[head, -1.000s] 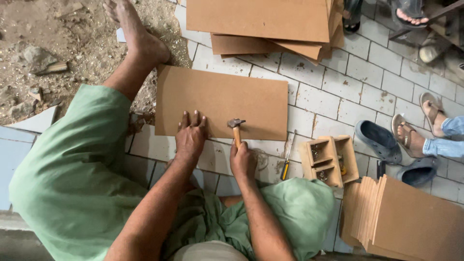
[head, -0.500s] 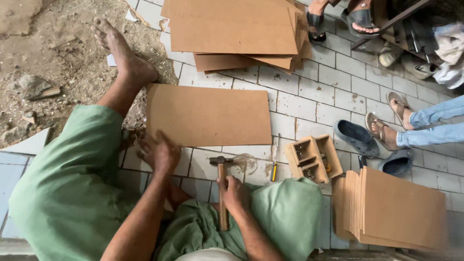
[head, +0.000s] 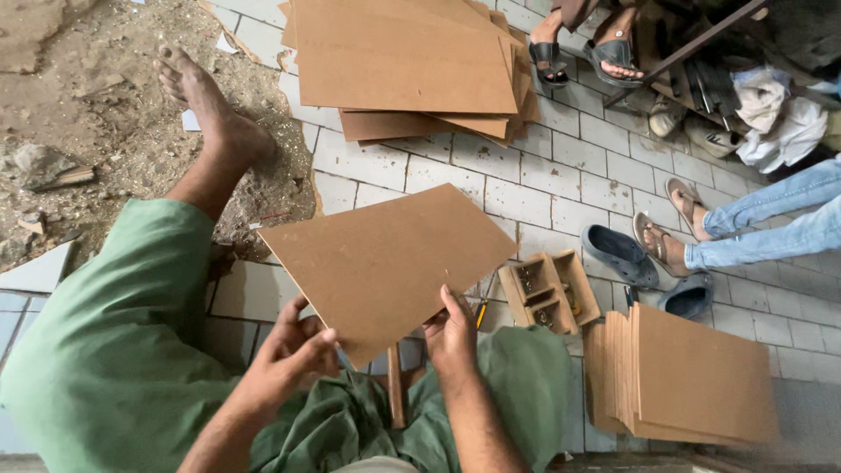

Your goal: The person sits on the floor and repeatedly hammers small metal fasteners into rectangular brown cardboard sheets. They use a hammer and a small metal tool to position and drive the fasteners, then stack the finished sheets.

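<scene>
Left hand [head: 293,350]: fingers clamped on the near edge of the brown board [head: 385,263].
Right hand [head: 451,333]: gripping the same edge.
Board: tilted, lifted between both hands.
Hammer handle [head: 395,385]: under the board, between the hands.

Board [head: 385,263] raised over the tiled floor [head: 561,188], tilted, near edge pinched between left grip [head: 293,350] and right grip [head: 451,333]. Under that edge, between both grips, a hammer handle [head: 395,385] lying toward the lap. Just right of the right grip, a small compartmented box [head: 549,292] on the floor; beyond it, farther right, a stack of boards [head: 683,377]. Far ahead of both grips, another pile of boards [head: 407,66]. Well right, sandals [head: 622,256] by another person's feet.
</scene>
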